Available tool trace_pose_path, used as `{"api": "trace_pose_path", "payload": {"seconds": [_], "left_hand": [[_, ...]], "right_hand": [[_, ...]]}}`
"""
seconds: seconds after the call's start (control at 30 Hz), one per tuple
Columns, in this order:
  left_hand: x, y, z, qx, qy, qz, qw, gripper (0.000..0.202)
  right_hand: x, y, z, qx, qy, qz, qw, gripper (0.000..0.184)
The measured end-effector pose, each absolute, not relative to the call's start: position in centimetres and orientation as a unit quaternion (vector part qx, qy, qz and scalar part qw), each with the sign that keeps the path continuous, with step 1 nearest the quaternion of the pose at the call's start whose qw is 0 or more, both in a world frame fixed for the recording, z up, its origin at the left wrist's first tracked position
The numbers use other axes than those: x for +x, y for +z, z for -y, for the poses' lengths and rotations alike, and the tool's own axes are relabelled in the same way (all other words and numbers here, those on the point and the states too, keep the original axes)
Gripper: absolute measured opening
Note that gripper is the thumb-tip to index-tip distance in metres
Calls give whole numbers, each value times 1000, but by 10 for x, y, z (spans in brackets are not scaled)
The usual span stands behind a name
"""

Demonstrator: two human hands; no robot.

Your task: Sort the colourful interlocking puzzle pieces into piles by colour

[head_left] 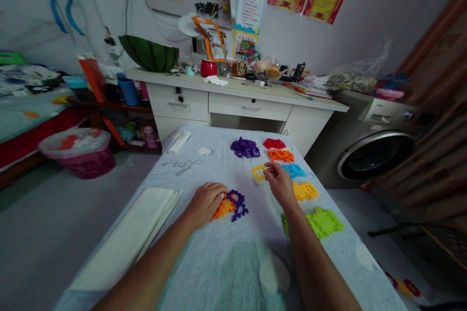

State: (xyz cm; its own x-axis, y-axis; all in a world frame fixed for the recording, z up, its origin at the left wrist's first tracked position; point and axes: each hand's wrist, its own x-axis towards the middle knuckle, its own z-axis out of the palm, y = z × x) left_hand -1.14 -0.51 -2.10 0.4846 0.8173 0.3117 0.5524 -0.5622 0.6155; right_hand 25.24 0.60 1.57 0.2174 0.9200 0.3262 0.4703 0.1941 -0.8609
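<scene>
My left hand (pixel 208 202) rests low over a small cluster of interlocking plastic pieces, its fingers curled onto the orange part (pixel 223 209). Purple interlocking pieces (pixel 239 205) stick out on the right side of that cluster. Farther right, my right hand (pixel 280 183) pinches the edge of a yellow square interlocking piece (pixel 259 172) with an open middle. Beside this hand lie piles of the same kind of piece: blue (pixel 294 171), orange (pixel 280 155), red (pixel 274 143), yellow (pixel 305 191) and green (pixel 326 222). A purple pile (pixel 245 147) sits farther back. My right forearm hides part of the green pieces.
A pale cloth (pixel 204 262) covers the table. Folded white fabric (pixel 124 238) lies along its left side, and a white box (pixel 179 143) at the back left. Beyond stands a white desk (pixel 178 104) bearing a watermelon piece (pixel 149 54). A washing machine (pixel 368 141) is at the right.
</scene>
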Motion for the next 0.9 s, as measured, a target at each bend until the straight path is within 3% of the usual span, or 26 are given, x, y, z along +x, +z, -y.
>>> {"api": "trace_pose_path", "payload": {"seconds": [0.2,0.6,0.7,0.8,0.9], "left_hand": [[-12,-23,4,830,302,-413,222,32],[-12,-24,4,836,298,-406,217,32],[-11,-23,5,836,297,-409,215,32],[-11,-21,5,835,298,-411,214,30],[-10,-18,6,834,304,-409,213,28]], "right_hand": [[321,47,6,-665,158,527,506,32],[325,34,26,-718,106,646,238,7],[323,30,25,-722,49,663,192,8],[318,28,23,-727,-23,657,197,7],[297,28,23,-688,-19,679,254,12]]}}
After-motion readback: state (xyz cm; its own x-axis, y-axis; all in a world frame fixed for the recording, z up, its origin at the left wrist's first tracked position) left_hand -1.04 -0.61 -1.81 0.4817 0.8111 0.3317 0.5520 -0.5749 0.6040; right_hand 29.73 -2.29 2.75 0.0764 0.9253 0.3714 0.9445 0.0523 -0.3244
